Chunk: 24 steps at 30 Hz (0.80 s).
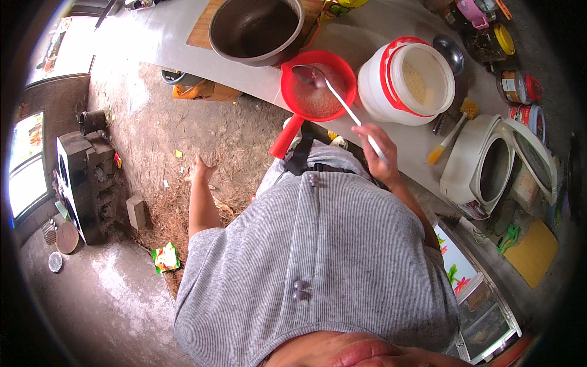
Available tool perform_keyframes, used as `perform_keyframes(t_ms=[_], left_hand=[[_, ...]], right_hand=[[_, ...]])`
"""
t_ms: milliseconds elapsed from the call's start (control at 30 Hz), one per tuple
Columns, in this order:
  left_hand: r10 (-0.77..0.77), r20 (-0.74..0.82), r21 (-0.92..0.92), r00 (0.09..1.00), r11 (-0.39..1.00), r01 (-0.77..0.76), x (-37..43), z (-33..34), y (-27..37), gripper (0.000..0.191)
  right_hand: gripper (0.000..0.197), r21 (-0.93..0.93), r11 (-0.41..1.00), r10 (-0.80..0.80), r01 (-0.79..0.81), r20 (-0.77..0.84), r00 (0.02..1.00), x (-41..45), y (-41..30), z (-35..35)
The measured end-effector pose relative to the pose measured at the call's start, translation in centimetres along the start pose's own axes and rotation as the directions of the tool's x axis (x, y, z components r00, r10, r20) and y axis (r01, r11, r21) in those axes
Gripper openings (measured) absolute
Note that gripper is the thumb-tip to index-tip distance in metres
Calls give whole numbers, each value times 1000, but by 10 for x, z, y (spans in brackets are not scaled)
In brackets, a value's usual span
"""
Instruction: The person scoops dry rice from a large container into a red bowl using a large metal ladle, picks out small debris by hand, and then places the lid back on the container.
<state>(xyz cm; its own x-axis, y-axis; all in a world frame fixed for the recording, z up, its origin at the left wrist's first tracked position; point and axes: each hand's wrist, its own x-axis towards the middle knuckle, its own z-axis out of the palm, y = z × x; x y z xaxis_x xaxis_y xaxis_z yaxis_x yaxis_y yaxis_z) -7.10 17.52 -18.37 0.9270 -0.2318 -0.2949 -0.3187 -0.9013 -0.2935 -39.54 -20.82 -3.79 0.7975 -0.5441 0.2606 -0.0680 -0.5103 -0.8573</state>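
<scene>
My right hand (379, 153) grips the handle of a metal ladle (341, 98), whose bowl lies in a red plastic dipper (286, 87). The dipper holds water with what looks like pale grain in it, and its red handle points towards me over the counter's edge. Beside it on the right is a white plastic bucket (373, 87) with a red rim, holding pale grains like rice. A big dark metal basin (257, 59) stands behind the dipper on a wooden board. My left hand (201, 170) hangs out to the left with its fingers spread, holding nothing.
On the right of the grey counter (257, 80) stand a rice cooker (465, 167) with its lid up, a yellow-bristled brush (447, 140), a metal bowl (448, 54) and several jars. Below on the left are a brick stove (101, 183), dry needles and a green snack wrapper (166, 258).
</scene>
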Motion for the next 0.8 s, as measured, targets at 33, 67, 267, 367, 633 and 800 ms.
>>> perform_keyframes(t_ms=[33, 67, 267, 367, 633, 800], left_hand=[[-29, -29, 83, 999, 996, 31, 0, -5, 1, 45], [-98, 196, -13, 976, 995, 103, 14, -7, -4, 55], [157, 231, -271, 960, 958, -92, 35, 15, 15, 45], [155, 464, -111, 872, 987, -116, 42, -20, 54, 44], [366, 351, -493, 862, 855, -163, 61, 32, 58, 24], [399, 424, -633, 813, 773, -49, 55, 27, 81, 28]], right_hand=[[25, -1, 1000, -3, 3, 1, 1000, 2, -11, -6], [28, -98, 991, -79, 88, 88, 993, 2, -21, -11], [33, -314, 913, -183, 261, 258, 949, -2, -33, -37], [28, -280, 924, -219, 261, 173, 960, -1, -67, -63], [35, -347, 914, -324, 212, -308, 894, -16, -142, -159], [18, -701, 708, -103, 85, 17, 995, 21, -139, -156]])
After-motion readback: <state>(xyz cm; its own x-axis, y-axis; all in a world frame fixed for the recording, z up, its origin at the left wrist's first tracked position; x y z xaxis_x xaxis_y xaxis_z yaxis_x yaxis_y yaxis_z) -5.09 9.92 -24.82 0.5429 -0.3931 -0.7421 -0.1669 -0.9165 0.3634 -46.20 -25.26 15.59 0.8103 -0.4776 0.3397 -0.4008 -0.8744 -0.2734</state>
